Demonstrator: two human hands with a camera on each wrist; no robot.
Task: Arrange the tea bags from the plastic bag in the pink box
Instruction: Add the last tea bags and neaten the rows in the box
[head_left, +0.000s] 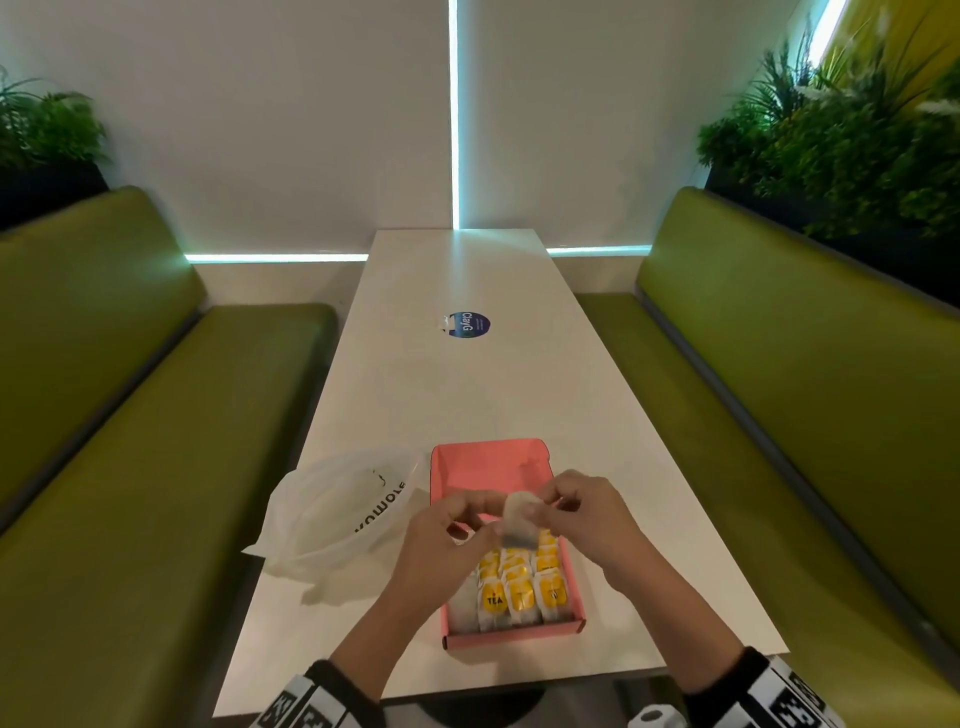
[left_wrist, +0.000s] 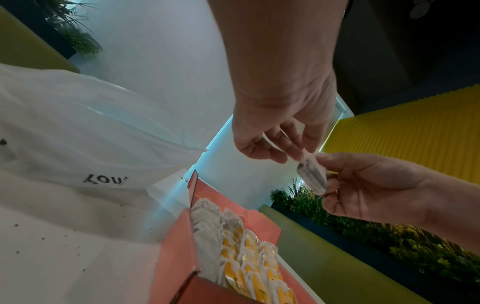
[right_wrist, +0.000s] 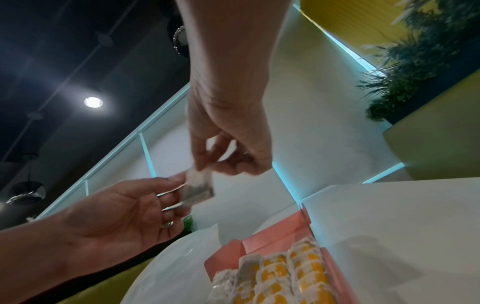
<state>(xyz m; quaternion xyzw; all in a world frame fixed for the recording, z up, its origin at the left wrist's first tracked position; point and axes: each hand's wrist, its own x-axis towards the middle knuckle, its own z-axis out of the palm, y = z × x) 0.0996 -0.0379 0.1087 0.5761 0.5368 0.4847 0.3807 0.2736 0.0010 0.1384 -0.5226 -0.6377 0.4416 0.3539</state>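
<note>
Pink box (head_left: 488, 462): one — rows of tea bags (head_left: 519, 592), count unclear.
Held tea bag (head_left: 519, 519): one — pinched by left hand (head_left: 441, 540) and right hand (head_left: 587, 514).
Plastic bag (head_left: 332, 509): one.

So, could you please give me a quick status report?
Both hands, left hand and right hand, pinch one tea bag above pink box. Nothing in the way.

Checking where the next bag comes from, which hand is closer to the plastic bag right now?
Left. The left hand is just right of the plastic bag; the right hand is farther right, above the pink box. Both pinch one tea bag.
</note>
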